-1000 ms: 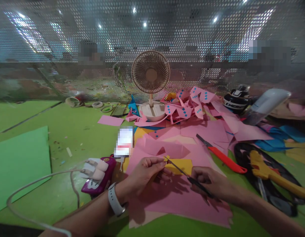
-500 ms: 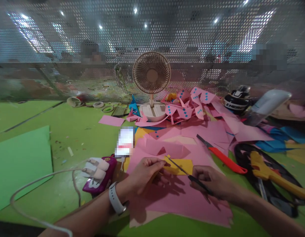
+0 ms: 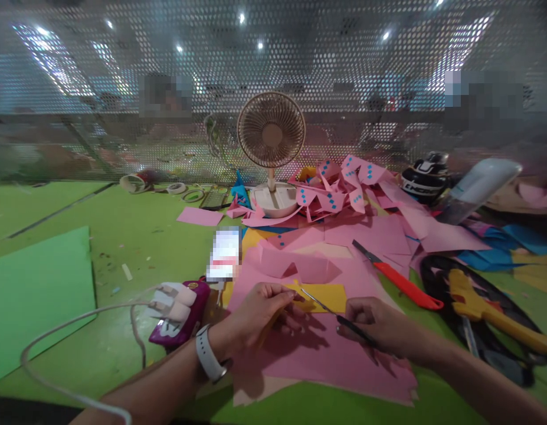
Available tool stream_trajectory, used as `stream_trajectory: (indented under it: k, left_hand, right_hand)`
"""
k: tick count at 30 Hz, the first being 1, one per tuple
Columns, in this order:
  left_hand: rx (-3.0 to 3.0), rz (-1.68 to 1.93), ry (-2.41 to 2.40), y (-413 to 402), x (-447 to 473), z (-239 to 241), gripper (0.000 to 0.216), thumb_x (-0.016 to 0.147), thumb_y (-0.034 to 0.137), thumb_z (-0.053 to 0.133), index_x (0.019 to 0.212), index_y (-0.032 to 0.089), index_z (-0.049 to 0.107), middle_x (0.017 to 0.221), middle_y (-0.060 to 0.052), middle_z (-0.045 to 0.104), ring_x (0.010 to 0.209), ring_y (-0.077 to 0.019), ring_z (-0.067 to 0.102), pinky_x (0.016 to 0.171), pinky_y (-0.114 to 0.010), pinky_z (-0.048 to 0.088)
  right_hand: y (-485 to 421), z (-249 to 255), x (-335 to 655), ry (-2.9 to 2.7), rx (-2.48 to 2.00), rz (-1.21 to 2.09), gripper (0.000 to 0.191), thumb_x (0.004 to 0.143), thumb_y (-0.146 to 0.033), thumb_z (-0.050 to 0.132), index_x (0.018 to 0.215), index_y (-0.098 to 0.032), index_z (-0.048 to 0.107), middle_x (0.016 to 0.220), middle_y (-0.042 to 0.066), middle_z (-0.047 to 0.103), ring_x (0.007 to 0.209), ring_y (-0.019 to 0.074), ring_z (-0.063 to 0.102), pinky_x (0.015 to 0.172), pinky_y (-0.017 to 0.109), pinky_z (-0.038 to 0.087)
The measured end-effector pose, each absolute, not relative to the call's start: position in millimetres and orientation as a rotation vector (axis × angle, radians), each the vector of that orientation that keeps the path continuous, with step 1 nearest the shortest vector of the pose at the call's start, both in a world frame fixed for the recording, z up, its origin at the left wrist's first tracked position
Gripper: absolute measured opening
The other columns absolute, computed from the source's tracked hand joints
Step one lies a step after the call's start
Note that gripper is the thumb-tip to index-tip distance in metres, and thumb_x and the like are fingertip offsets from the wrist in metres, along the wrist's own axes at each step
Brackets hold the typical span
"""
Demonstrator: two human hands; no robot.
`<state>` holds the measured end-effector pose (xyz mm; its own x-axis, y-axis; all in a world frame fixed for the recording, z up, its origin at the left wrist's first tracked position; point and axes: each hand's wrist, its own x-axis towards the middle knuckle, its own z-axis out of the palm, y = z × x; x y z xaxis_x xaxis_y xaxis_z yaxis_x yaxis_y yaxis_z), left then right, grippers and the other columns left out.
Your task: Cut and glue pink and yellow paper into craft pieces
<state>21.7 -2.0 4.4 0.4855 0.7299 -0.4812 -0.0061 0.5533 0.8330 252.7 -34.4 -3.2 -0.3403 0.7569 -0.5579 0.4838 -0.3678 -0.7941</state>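
Pinching yellow paper (image 3: 320, 297), left hand (image 3: 259, 313)

Yellow paper piece (image 3: 328, 296): flat, on pink sheets. Small black-handled scissors (image 3: 333, 311): thin blades angled across its left edge.

Readable text: almost none.
White lettering on black helmet-like item (image 3: 426, 177) at far right, too blurred to make out. Label on item near pink paper (image 3: 326, 354) pixelated, unreadable. No other nos., brands or signs legible.
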Motion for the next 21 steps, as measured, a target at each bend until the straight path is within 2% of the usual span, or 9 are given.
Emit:
stream_trajectory:
  k: [5, 9, 15, 21]
  left_hand:
    - [0.861, 0.609, 0.953, -2.8, 21.5, 7.3, 0.023, 0.078, 0.032, 0.062, 0.086, 0.01, 0.065, 0.072, -0.008, 0.07, 0.049, -0.0091, 0.061, 0.045, -0.017, 0.043]
    - [0.832, 0.695, 0.936, -2.6, 20.1, 9.0, 0.023, 0.078, 0.033, 0.063, 0.089, 0.012, 0.062, 0.077, -0.007, 0.07, 0.054, -0.0093, 0.063, 0.048, -0.017, 0.045]
    - [0.828, 0.717, 0.903, -4.6, 21.2, 9.3, 0.025, 0.077, 0.034, 0.064, 0.089, 0.011, 0.061, 0.076, -0.008, 0.07, 0.056, -0.0117, 0.064, 0.053, -0.021, 0.048]
    - [0.799, 0.67, 0.908, -6.2, 22.5, 9.7, 0.025, 0.075, 0.033, 0.065, 0.088, 0.011, 0.062, 0.073, -0.008, 0.07, 0.057, -0.0121, 0.064, 0.054, -0.021, 0.048]
  right_hand:
    - [-33.1, -1.2, 258.0, -1.555, -1.538, 1.783, 0.04, 0.071, -0.055, 0.06, 0.071, -0.018, 0.045, 0.043, -0.005, 0.056, 0.025, 0.0026, 0.033, 0.027, 0.014, 0.021]
    - [-35.6, 4.6, 261.8, -1.542, -1.359, 1.8, 0.035, 0.079, -0.051, 0.054, 0.074, -0.017, 0.045, 0.05, -0.004, 0.059, 0.029, 0.0022, 0.036, 0.031, 0.014, 0.027]
    - [-40.6, 9.9, 255.5, -1.567, -1.424, 1.891, 0.034, 0.076, -0.048, 0.059, 0.077, -0.018, 0.043, 0.051, -0.004, 0.059, 0.03, 0.0043, 0.042, 0.032, 0.014, 0.034]
    - [-42.3, 13.7, 247.7, -1.61, -1.504, 1.825, 0.036, 0.073, -0.05, 0.061, 0.073, -0.019, 0.042, 0.046, -0.007, 0.054, 0.03, 0.0041, 0.04, 0.031, 0.014, 0.032]
